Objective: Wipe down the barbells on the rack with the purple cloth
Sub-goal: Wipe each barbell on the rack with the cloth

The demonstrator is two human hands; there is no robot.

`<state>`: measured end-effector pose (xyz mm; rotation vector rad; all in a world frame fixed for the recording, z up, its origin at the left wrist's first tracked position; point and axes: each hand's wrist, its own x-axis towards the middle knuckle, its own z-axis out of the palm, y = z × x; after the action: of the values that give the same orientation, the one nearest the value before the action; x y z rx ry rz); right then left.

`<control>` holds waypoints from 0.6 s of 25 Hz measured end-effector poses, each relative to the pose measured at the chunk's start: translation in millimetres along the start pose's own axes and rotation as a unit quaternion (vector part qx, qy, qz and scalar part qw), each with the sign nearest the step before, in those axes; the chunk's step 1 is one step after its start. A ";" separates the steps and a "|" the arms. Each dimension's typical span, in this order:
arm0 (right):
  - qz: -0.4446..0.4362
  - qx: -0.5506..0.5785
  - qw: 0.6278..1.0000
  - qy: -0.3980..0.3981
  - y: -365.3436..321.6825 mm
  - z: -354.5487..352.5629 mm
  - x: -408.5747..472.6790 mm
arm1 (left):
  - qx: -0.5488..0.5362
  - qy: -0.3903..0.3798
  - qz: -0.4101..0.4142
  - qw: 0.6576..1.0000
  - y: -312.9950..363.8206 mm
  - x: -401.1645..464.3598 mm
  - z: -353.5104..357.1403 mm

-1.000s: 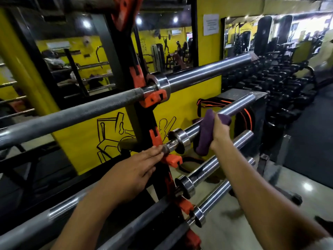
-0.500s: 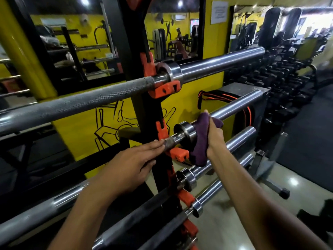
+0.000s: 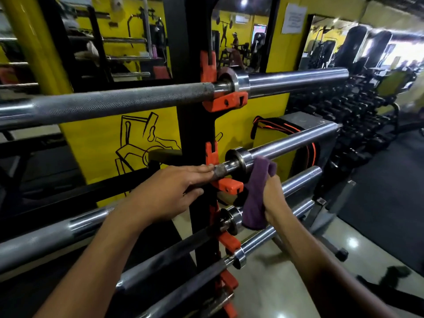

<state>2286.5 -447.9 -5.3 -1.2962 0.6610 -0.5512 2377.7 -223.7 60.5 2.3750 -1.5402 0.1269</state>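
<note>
Several steel barbells lie across a black upright rack (image 3: 190,138) on orange hooks. The second barbell (image 3: 289,143) from the top runs right from its collar. My right hand (image 3: 274,200) grips the purple cloth (image 3: 257,191), which hangs just below that collar against the sleeve's inner end. My left hand (image 3: 169,191) rests on the same bar's shaft left of the orange hook (image 3: 227,184), fingers straight along it, thumb under. The top barbell (image 3: 137,101) crosses the whole view above both hands.
Two more barbells (image 3: 296,183) sit lower on the rack near my right wrist. A yellow wall with mirrors stands behind. A dumbbell rack (image 3: 358,115) fills the right background. A black metal box (image 3: 305,120) with orange-trimmed straps stands behind the bar ends. Shiny floor lies below right.
My right hand has slid the purple cloth leftward along the second bar's sleeve to its collar and lowered it. My left hand has stayed on the shaft.
</note>
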 end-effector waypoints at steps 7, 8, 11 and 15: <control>-0.165 -0.107 0.980 0.027 -30.4 -23.8 -19.3 | 0.003 0.002 0.000 1.000 2.0 -3.0 2.2; -0.163 -0.105 0.981 0.010 -28.8 -20.0 -18.8 | 0.000 0.003 0.002 1.000 2.5 -3.3 1.6; -0.170 -0.213 0.961 -0.046 -21.9 -18.6 -22.6 | 0.004 0.003 0.007 1.000 1.1 -2.4 1.4; -0.301 -0.330 0.894 0.038 -43.8 -34.4 -28.3 | 0.000 -0.004 0.021 1.000 0.6 -2.5 -2.1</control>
<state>2241.9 -460.0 36.7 -2.1615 0.5162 -0.9312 2376.3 -221.1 62.0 2.3455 -1.5944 0.1266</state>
